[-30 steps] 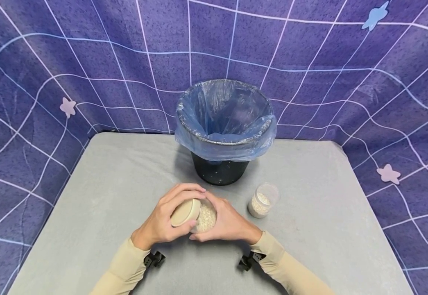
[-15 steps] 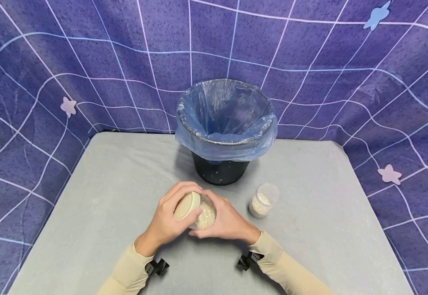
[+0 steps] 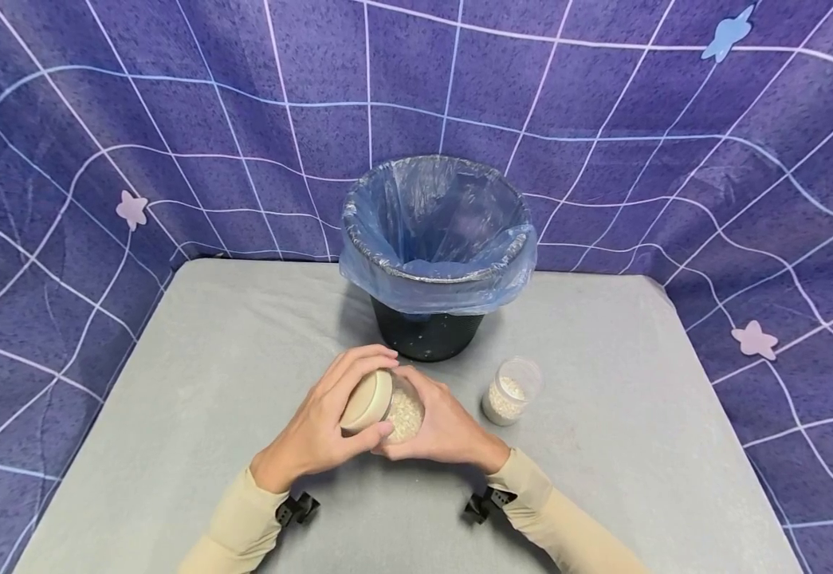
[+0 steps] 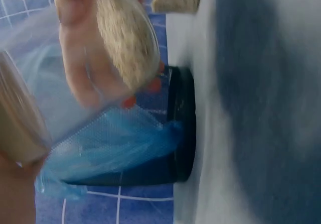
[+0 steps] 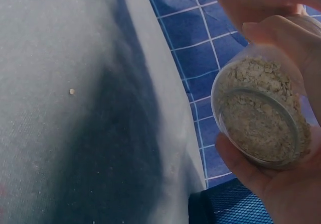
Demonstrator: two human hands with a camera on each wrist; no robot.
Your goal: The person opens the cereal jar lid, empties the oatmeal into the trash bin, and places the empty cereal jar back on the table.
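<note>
A clear plastic jar of oat flakes (image 3: 405, 416) is tilted on its side above the table, just in front of the bin. My right hand (image 3: 453, 424) grips its body from the right, with thumb and fingers spread round the wall. On the jar's left end sits a cream lid (image 3: 365, 401). Fingers and thumb of my left hand (image 3: 316, 422) curl round that lid's edge. Through the jar's clear wall and base in the right wrist view, the oat flakes (image 5: 258, 78) show heaped toward the bottom.
A black mesh bin (image 3: 426, 335) lined with a blue plastic bag (image 3: 438, 296) stands behind my hands. To the right is a smaller clear cup (image 3: 508, 396) part-filled with flakes. One crumb (image 5: 71, 91) lies on the grey tablecloth (image 3: 624, 414). Purple cloth (image 3: 244, 119) hangs around the table.
My left hand has shifted slightly and turned with the lid, which sits a little farther from me than before. My right hand keeps its grip on the jar, raised slightly.
</note>
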